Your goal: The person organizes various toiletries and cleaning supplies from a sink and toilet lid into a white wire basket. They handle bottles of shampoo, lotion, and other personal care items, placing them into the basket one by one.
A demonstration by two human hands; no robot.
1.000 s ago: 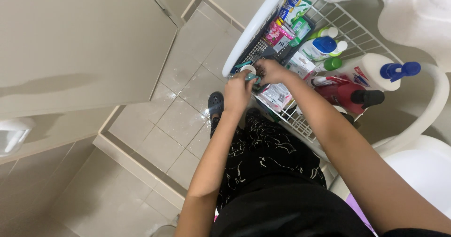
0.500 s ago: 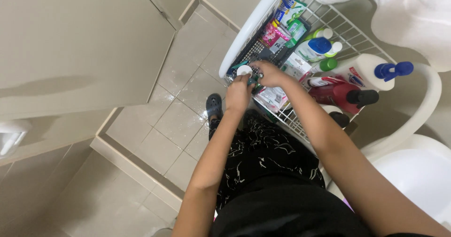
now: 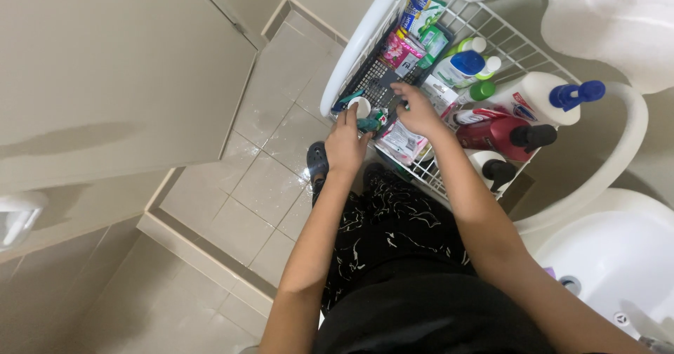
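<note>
Your left hand (image 3: 344, 142) grips a small white-capped tube (image 3: 364, 112) over the wire rack (image 3: 523, 48), steadying it, while your right hand (image 3: 418, 112) reaches in, fingers spread open.

Both bare forearms reach forward and away from the body, almost parallel, with the elbows bent a little. The left hand (image 3: 345, 142) is seen from the back, its wrist straight, the fingers (image 3: 350, 116) stretched forward and held close together. The right hand (image 3: 419, 109) is just beside it, a little further forward, palm turned down, its fingers curled and pointing to the left.
</note>
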